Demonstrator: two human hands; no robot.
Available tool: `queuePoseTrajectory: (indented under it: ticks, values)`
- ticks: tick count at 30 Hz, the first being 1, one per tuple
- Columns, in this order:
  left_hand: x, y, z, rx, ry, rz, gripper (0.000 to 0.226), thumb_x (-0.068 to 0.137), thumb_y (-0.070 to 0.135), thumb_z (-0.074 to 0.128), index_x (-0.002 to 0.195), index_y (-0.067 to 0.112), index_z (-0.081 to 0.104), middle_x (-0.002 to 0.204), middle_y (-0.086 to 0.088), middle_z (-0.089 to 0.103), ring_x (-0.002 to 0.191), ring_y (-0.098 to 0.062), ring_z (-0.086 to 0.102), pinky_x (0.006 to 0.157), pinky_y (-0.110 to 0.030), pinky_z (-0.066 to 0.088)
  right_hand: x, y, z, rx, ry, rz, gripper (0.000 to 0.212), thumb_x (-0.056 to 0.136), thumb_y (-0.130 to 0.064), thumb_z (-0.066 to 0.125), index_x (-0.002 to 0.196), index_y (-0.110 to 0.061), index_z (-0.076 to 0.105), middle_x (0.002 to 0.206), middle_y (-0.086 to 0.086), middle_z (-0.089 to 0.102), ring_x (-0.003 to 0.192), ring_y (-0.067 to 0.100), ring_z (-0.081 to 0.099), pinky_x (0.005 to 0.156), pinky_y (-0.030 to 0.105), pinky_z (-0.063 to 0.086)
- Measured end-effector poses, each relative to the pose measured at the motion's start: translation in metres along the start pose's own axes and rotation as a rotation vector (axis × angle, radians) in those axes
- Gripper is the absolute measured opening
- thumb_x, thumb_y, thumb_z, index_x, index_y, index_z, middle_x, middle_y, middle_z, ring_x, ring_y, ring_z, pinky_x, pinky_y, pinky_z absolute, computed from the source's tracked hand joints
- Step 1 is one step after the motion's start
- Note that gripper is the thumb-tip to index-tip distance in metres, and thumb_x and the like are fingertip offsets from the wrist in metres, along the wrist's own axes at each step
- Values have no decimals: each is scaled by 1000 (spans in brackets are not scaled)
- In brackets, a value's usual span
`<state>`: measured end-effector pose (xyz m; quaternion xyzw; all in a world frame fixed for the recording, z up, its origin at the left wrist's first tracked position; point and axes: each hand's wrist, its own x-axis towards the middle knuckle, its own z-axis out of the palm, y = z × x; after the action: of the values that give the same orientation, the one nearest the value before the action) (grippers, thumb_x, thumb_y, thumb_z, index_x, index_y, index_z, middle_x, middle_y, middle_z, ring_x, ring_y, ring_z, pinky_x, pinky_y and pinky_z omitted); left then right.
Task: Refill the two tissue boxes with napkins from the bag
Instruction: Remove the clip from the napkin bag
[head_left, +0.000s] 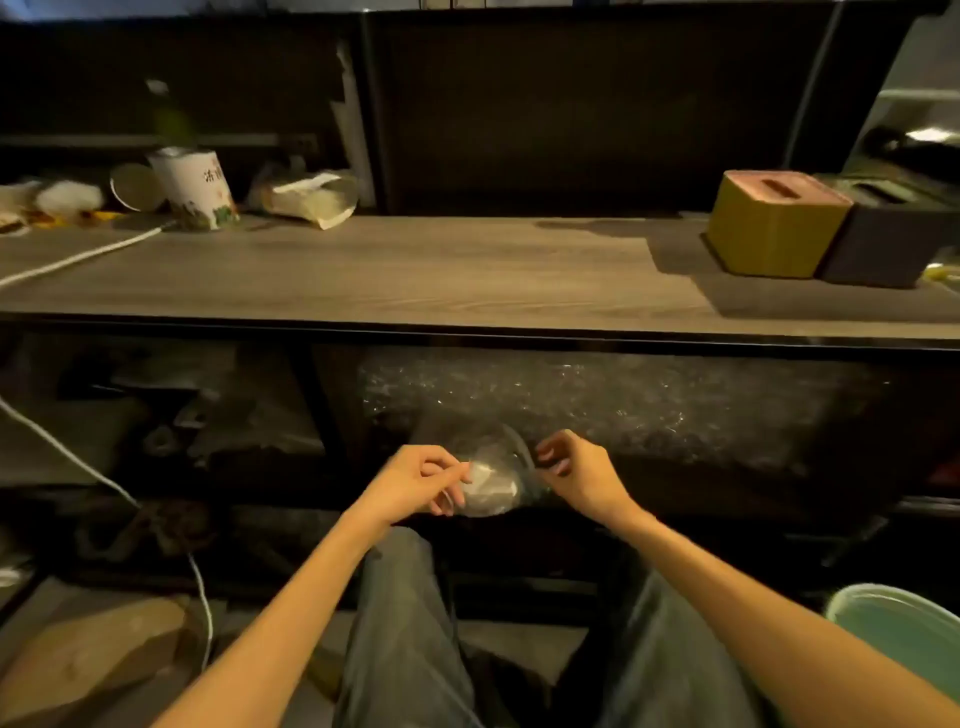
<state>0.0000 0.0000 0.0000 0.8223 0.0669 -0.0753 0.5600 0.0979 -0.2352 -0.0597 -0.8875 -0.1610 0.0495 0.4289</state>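
While both hands work below the bench's front edge, the task is at its opening step: getting into the bag.

Step in hand: the left hand (415, 480) and right hand (574, 467) each pinch the clear plastic neck of the bag (597, 410), which lies on the shelf under the bench (389, 270); a pale bunched part sits between the two hands.
Grip: fingers of both hands are curled, pinching plastic; whether they are untying or pulling it apart I cannot tell.
Bag contents: dark through the plastic; napkins are not plainly visible.
Boxes: the yellow tissue box (774, 223) with a pink slotted top stands near the bench's back right corner, touching the dark tissue box (883, 244) to its right. Both have lids on.
Next move, by judgement: widen the bag's mouth, draw out a stack of napkins, then lift a box lid.
In the way: the bench's front edge overhangs the bag, so lifting must come outward first; a white cable (93, 254) crosses the left end.
Around: a paper tub (195, 187) and a packet (306, 200) at the back left; a green bin (904, 629) by the right knee.
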Motion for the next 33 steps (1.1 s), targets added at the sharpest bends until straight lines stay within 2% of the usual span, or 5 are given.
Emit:
queuePoseTrajectory:
  ticks: [4, 12, 22, 26, 33]
  values:
    - [5, -19, 13, -57, 48, -82, 27, 99, 26, 62, 96, 1, 72, 75, -12, 74, 65, -23, 68, 57, -22, 53, 0, 14, 30, -196, 73, 145, 45, 87, -32, 80, 115, -6, 57, 115, 12, 57, 106, 28, 58, 84, 35, 49]
    - [9, -33, 25, -96, 48, -114, 26, 101, 24, 59, 98, 1, 72, 73, -9, 73, 63, -19, 68, 58, -22, 54, 13, 26, 60, -158, 113, 263, 31, 92, -22, 73, 118, -5, 66, 115, 13, 69, 103, 31, 67, 83, 41, 57]
    - [13, -37, 16, -57, 230, -100, 12, 95, 20, 67, 100, 9, 67, 87, -10, 72, 72, -16, 66, 66, -28, 56, 16, -4, 36, -237, 160, -125, 27, 96, -24, 68, 121, -16, 70, 108, 6, 70, 101, 26, 65, 82, 34, 49]
    - [17, -40, 14, 224, 378, 45, 56, 77, 29, 85, 122, 23, 52, 116, -3, 52, 98, -18, 59, 83, -28, 53, 21, -38, 21, -285, 150, -238, 28, 97, -18, 63, 124, -16, 69, 111, 8, 66, 101, 31, 63, 82, 41, 50]
    - [7, -11, 21, 379, 245, 85, 128, 61, 54, 90, 157, 29, 9, 161, 7, 14, 147, -16, 25, 113, -38, 38, 7, -82, -18, -478, 63, -465, 31, 98, -17, 58, 128, -20, 65, 115, -3, 53, 105, 23, 54, 73, 41, 51]
